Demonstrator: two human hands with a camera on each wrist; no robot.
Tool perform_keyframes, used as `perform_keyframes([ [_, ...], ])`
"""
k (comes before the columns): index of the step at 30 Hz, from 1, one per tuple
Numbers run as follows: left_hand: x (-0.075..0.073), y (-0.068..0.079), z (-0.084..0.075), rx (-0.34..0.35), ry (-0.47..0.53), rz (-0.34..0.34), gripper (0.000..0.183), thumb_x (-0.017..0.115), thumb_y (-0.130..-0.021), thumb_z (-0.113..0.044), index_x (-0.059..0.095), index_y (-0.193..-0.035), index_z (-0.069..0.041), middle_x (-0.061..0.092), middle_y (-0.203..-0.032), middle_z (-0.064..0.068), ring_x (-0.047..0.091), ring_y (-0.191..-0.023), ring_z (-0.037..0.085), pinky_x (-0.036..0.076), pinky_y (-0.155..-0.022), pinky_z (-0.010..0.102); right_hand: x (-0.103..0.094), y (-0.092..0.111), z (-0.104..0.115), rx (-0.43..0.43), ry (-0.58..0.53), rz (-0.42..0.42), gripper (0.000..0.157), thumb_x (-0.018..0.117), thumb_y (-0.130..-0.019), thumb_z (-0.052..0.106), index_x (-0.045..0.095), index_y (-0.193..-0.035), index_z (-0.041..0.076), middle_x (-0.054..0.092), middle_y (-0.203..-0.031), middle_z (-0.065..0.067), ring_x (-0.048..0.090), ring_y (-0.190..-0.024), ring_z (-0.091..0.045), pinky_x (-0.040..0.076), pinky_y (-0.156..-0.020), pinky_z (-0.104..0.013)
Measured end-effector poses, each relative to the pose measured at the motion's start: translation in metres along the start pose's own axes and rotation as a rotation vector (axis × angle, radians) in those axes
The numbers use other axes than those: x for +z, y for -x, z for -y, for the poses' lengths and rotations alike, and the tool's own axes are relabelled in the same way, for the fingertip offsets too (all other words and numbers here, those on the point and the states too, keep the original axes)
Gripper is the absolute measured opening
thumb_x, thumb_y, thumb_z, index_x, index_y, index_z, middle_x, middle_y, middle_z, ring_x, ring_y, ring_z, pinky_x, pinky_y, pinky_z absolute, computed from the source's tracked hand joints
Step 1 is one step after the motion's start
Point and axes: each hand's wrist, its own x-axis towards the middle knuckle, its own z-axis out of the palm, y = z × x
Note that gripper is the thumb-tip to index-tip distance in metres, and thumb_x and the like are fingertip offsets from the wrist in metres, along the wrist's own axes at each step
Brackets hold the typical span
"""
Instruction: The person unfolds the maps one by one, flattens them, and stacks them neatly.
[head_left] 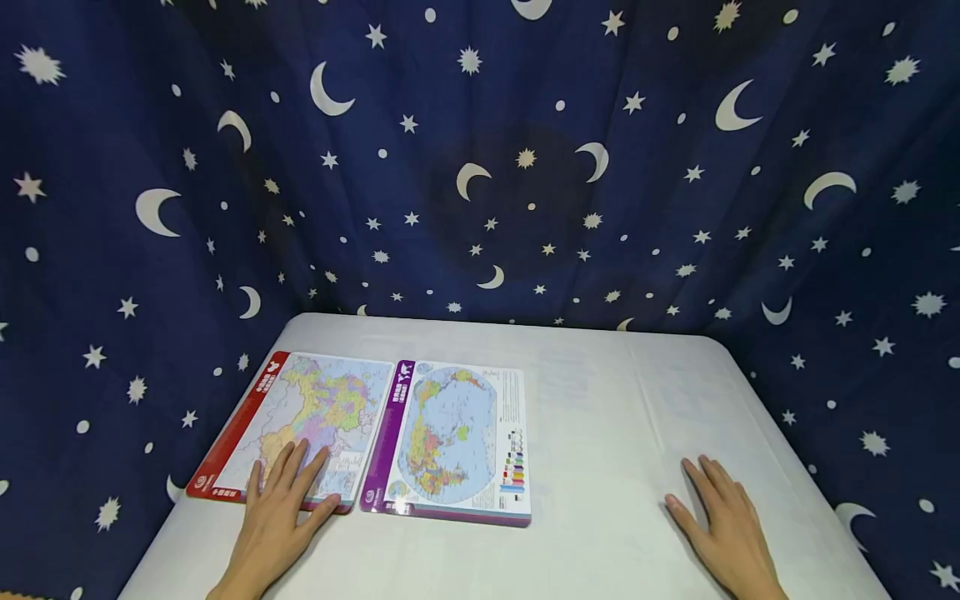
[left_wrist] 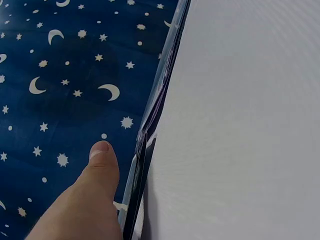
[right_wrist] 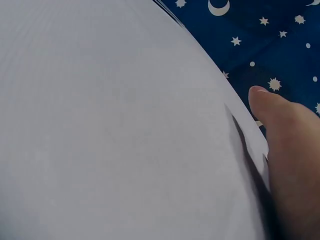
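Note:
Two map boards lie side by side at the left of the white table in the head view. The left one, a map of China (head_left: 330, 400), has a red band along its left edge; the right one, a world map (head_left: 457, 442), has a purple band. My left hand (head_left: 279, 508) rests with spread fingers over the lower part of the China map. Its thumb (left_wrist: 100, 175) shows beside the boards' thin edges (left_wrist: 160, 95) in the left wrist view. My right hand (head_left: 723, 525) lies flat on the tabletop at the right, fingers straight, holding nothing.
A white cloth covers the table (head_left: 600, 467). Dark blue curtains (head_left: 510, 217) with moons and stars stand behind it and along both sides. The table's far edge runs close to the back curtain.

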Motion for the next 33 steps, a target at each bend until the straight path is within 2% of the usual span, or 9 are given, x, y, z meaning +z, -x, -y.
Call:
perform_keyframes([
  [5,0.001,-0.001,0.0,-0.009,-0.012,0.017,0.077,0.071,-0.092,-0.056,0.049,-0.158,-0.024,0.042,-0.164,0.021,0.028,-0.154,0.043,0.0,-0.125,0.068,-0.001,-0.001,0.004,-0.012,-0.014,-0.016,0.071,0.074,-0.095,0.042,0.053,-0.149,0.001,0.043,-0.156,-0.034,0.035,-0.148,-0.053,0.009,-0.127,-0.064],
  [12,0.001,-0.002,-0.006,-0.001,0.006,-0.005,0.075,0.073,-0.092,-0.053,0.051,-0.156,-0.021,0.044,-0.162,0.021,0.031,-0.153,0.044,0.001,-0.126,0.065,0.001,-0.001,0.016,-0.013,-0.034,-0.024,0.071,0.077,-0.093,0.041,0.055,-0.148,0.001,0.045,-0.155,-0.035,0.037,-0.146,-0.054,0.012,-0.125,-0.068],
  [21,0.008,-0.004,-0.016,0.036,0.05,-0.05,0.07,0.077,-0.089,-0.048,0.059,-0.149,-0.017,0.048,-0.16,0.021,0.036,-0.15,0.044,0.005,-0.125,0.066,0.011,-0.005,0.047,-0.031,-0.036,-0.007,0.073,0.078,-0.092,0.045,0.056,-0.148,0.004,0.045,-0.157,-0.031,0.038,-0.146,-0.052,0.015,-0.124,-0.069],
  [33,0.013,-0.008,-0.029,0.042,0.08,-0.03,0.067,0.078,-0.089,-0.048,0.061,-0.145,-0.016,0.048,-0.16,0.02,0.036,-0.15,0.044,0.007,-0.125,0.067,0.031,-0.005,0.09,-0.056,-0.054,0.05,0.073,0.074,-0.094,0.049,0.055,-0.151,0.007,0.044,-0.161,-0.026,0.037,-0.149,-0.049,0.02,-0.122,-0.068],
])
